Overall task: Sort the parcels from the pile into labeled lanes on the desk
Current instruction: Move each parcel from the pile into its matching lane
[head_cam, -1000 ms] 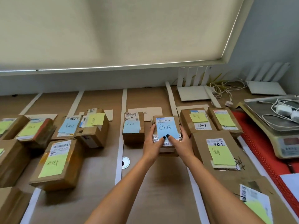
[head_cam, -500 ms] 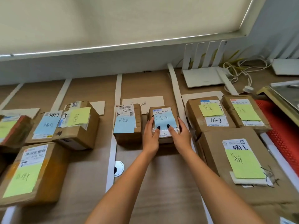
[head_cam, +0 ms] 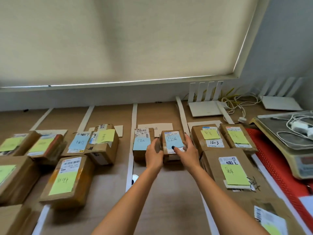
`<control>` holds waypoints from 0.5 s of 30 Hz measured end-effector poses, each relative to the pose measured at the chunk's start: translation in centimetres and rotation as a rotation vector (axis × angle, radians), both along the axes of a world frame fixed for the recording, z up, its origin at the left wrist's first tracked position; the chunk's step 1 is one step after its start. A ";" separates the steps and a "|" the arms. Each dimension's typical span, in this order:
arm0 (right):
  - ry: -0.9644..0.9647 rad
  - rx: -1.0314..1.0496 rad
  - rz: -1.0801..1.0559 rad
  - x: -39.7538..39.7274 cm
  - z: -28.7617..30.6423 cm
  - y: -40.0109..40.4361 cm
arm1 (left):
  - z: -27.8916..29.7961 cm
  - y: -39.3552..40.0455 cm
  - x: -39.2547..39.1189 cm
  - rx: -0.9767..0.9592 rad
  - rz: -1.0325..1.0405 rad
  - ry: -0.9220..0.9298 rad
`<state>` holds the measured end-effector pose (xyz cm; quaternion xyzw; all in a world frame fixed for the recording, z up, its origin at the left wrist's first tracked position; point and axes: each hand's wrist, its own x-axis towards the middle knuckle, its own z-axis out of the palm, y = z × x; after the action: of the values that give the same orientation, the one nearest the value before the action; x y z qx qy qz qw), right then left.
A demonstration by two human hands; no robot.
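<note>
A small brown parcel with a blue note on top sits on the desk in the lane between two white strips, right beside another blue-note parcel. My right hand holds the small parcel, with the thumb on top and the fingers along its right side. My left hand is by the parcel's left side with fingers relaxed and no thumb on top. A paper lane label lies just behind both parcels.
Yellow-note parcels fill the lane to the right, with a large one near my right arm. More parcels occupy the left lanes. A scale with cables, a red mat and white routers stand at right.
The small parcel has settled in the lane beside the other blue-note parcel. My left thumb came off its top and that hand loosened. The view shifted slightly.
</note>
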<state>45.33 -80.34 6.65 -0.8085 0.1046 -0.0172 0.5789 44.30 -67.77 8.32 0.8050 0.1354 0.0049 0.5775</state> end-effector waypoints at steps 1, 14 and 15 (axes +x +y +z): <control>-0.003 0.011 0.023 -1.1 0.9 0.5 | 0.9 0.8 -1.2 -0.023 0.010 -0.002; -0.123 -0.007 0.143 -17.4 8.2 11.9 | 7.0 13.4 -17.4 -0.143 0.003 -0.143; -0.128 -0.016 0.147 -18.8 8.5 13.5 | 7.1 15.0 -18.8 -0.139 0.004 -0.142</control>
<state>26.52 -66.87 15.20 -0.8157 0.0078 -0.0273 0.5777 25.55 -52.82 15.38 0.7604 0.0956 0.0535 0.6402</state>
